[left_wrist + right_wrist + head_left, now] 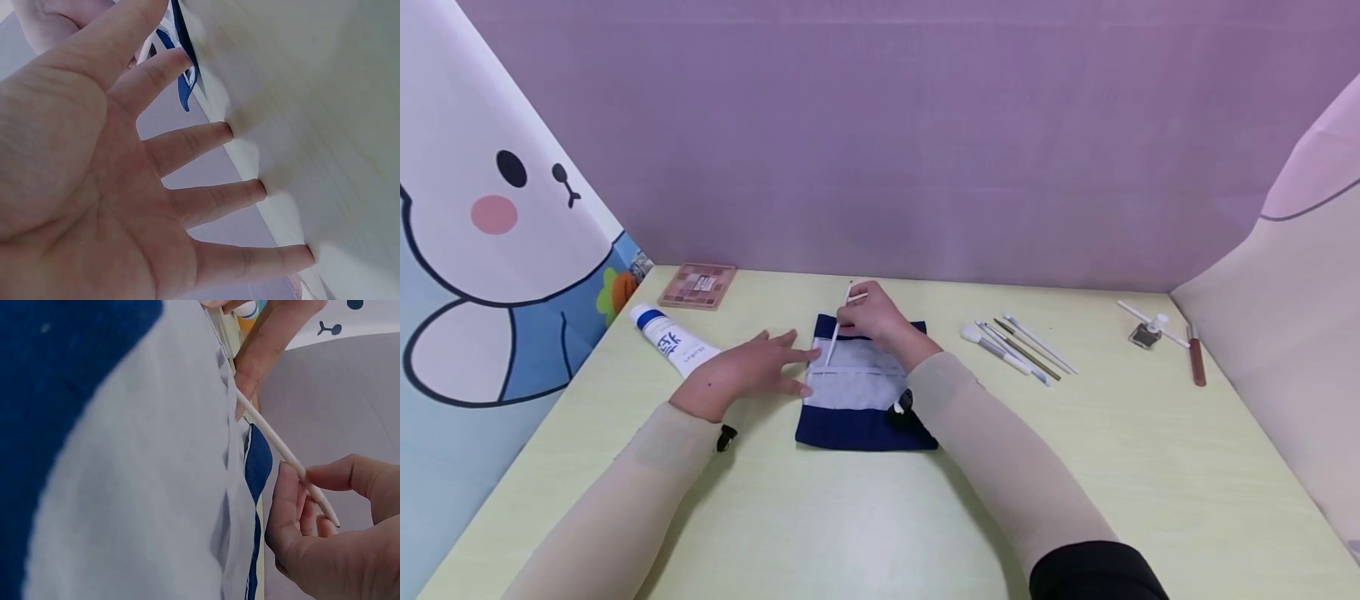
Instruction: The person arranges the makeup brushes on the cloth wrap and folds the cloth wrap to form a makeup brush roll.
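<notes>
A navy and white cloth pouch (857, 390) lies flat in the middle of the table, a seamed pocket edge (229, 531) running across its pale panel. Thumb and fingers of my right hand (872, 315) pinch a thin white stick (275, 439) near its upper end. The stick slants down, its lower end at the pocket edge. My left hand (748, 371) is spread with straight fingers, thumb and index finger at the pouch's left edge. In the left wrist view, the other fingertips (255, 187) rest on the table.
A white tube (673, 340) with blue print lies beside my left hand, a pink palette (698, 286) behind it. Several makeup brushes (1011, 348) lie right of the pouch. Farther right are a small bottle (1147, 332), a white stick (1133, 312) and a brown-handled tool (1197, 358).
</notes>
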`<state>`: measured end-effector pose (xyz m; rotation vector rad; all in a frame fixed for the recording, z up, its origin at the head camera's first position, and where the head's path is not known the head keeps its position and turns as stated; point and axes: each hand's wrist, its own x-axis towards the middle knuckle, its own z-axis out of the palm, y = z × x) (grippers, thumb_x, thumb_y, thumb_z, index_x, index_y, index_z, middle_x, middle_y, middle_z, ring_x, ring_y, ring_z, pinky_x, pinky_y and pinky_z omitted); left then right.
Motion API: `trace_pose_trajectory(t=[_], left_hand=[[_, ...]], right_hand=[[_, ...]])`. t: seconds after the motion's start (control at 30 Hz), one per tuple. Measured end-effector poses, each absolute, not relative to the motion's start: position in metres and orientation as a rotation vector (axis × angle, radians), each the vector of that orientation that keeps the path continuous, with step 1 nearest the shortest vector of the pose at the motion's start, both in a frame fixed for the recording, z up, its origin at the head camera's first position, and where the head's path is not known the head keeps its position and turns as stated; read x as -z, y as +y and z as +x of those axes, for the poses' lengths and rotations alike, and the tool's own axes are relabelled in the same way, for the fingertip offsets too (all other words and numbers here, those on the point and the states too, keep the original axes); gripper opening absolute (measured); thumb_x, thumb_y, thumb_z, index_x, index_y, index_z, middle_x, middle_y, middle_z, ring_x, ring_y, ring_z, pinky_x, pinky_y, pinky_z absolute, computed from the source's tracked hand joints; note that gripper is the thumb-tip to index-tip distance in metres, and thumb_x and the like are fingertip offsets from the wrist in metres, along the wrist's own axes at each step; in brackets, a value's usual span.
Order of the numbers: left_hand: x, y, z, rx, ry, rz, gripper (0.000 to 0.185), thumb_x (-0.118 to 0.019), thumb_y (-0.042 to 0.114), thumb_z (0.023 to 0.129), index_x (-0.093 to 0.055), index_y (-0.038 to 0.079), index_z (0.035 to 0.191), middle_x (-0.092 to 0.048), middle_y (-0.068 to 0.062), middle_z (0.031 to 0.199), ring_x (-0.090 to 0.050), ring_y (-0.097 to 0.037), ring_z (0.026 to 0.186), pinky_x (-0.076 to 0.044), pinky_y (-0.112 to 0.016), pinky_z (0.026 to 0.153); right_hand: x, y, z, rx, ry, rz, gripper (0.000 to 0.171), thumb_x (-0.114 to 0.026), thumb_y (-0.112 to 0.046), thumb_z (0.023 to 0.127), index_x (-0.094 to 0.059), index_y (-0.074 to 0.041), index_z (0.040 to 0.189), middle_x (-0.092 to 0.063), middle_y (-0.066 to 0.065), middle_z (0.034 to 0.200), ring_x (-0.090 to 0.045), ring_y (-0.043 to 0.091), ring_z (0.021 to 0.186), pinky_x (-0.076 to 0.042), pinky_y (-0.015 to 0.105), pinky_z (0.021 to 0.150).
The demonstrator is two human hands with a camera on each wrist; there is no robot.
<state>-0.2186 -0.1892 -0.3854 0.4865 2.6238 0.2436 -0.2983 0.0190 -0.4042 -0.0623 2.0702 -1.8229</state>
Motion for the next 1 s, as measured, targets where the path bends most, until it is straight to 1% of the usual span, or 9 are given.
trace_pose_trajectory(t=[0.1,0.27,0.37,0.53,0.73,0.87,1.0], left_hand=[[0.385,-0.188,-0.219,-0.24,2.621,0.482,0.076,-0.07,0.054,0.1,-0.041,0.03,0.165,-0.018,-0.029,0.177,-0.018,-0.07,0.155,-0.029,-0.076,0.125],[0.384,-0.188,-0.219,-0.233,2.62,0.482,0.076,-0.07,0.054,0.1,-0.04,0.03,0.165,-0.018,-0.029,0.177,-0.018,-0.07,0.155,-0.03,-0.077,0.125],[0.384,-0.188,-0.22,-0.228,2.618,0.485,0.076,-0.07,0.054,0.1,-0.04,0.03,0.166,-0.018,-0.029,0.177,-0.018,-0.07,0.155,-0.03,-0.077,0.124],[0.382,-0.188,-0.219,-0.228,2.619,0.49,0.076,-0.07,0.055,0.1,-0.041,0.029,0.165,-0.019,-0.03,0.176,-0.019,-0.071,0.154,-0.031,-0.078,0.123],[0.381,-0.188,-0.218,-0.229,2.631,0.521,0.075,-0.07,0.055,0.1,-0.043,0.028,0.165,-0.021,-0.032,0.175,-0.021,-0.073,0.152,-0.033,-0.079,0.121],[0.381,-0.188,-0.219,-0.23,2.631,0.527,0.075,-0.07,0.054,0.1,-0.044,0.027,0.165,-0.021,-0.033,0.175,-0.021,-0.074,0.152,-0.033,-0.079,0.121],[0.383,-0.188,-0.219,-0.237,2.63,0.525,0.075,-0.07,0.053,0.1,-0.044,0.026,0.165,-0.02,-0.032,0.175,-0.02,-0.074,0.152,-0.031,-0.079,0.122]], right_hand=[[0.404,0.019,-0.297,1.783,2.081,-0.079,0.057,-0.065,0.002,0.099,-0.036,-0.001,0.149,-0.057,0.025,0.137,-0.074,0.029,0.1,-0.066,0.042,0.097],[0.404,0.019,-0.294,1.766,2.07,-0.12,0.07,-0.064,0.006,0.097,-0.031,-0.003,0.158,-0.058,0.027,0.137,-0.073,0.027,0.098,-0.067,0.041,0.095],[0.404,0.018,-0.291,1.728,2.085,-0.14,0.075,-0.065,0.005,0.096,-0.03,-0.006,0.161,-0.059,0.025,0.136,-0.072,0.026,0.097,-0.067,0.039,0.092],[0.404,0.016,-0.285,1.647,2.125,-0.15,0.076,-0.067,0.002,0.095,-0.031,-0.01,0.162,-0.059,0.022,0.135,-0.071,0.023,0.095,-0.068,0.034,0.085],[0.402,0.014,-0.279,1.642,2.109,-0.154,0.079,-0.065,0.004,0.096,-0.029,-0.011,0.164,-0.059,0.022,0.134,-0.07,0.024,0.092,-0.068,0.034,0.083],[0.402,0.014,-0.275,1.591,2.136,-0.197,0.076,-0.066,0.002,0.098,-0.029,-0.01,0.163,-0.06,0.021,0.132,-0.073,0.025,0.09,-0.068,0.035,0.082],[0.404,0.015,-0.272,1.52,2.202,-0.24,0.075,-0.069,-0.003,0.098,-0.03,-0.009,0.162,-0.064,0.018,0.125,-0.072,0.021,0.086,-0.066,0.031,0.078]])
